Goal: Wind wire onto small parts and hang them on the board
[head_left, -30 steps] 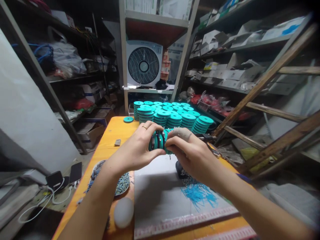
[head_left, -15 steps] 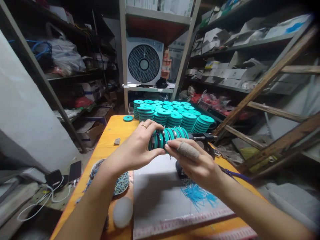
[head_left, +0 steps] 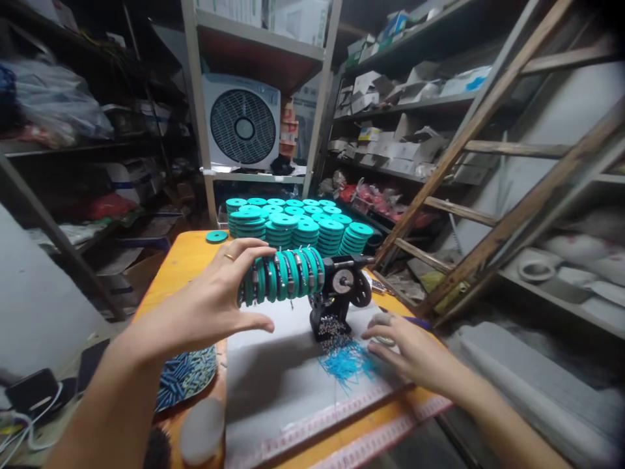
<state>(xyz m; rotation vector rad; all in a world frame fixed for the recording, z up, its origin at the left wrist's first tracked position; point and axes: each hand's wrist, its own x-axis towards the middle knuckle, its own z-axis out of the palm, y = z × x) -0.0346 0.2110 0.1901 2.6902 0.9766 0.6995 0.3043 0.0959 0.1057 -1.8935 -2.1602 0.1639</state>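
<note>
A row of teal spools [head_left: 280,275], with dark bands and small metallic pieces between them, sits on the shaft of a black hand-cranked winder [head_left: 344,283]. My left hand [head_left: 219,286] curls over the left end of the row, its thumb stretched out below. Right of the winder's base, my right hand [head_left: 415,348] is off the spools, fingers bent and apart. Something pale and round shows between its fingers; I cannot make out what. Thin blue strips [head_left: 344,365] lie beside its fingertips, and small silvery pieces [head_left: 334,332] are heaped at the winder's foot.
Many stacked teal spools [head_left: 293,225] stand at the table's back, with one lone spool [head_left: 217,236] to their left. A tray of small blue and greenish parts [head_left: 188,374] and a whitish round object [head_left: 201,430] are left. A wooden ladder [head_left: 449,195] leans at right.
My right hand has left the spools and moved down and right, beside the blue strips. My left hand stays at the row's left end. The view has swung right.
</note>
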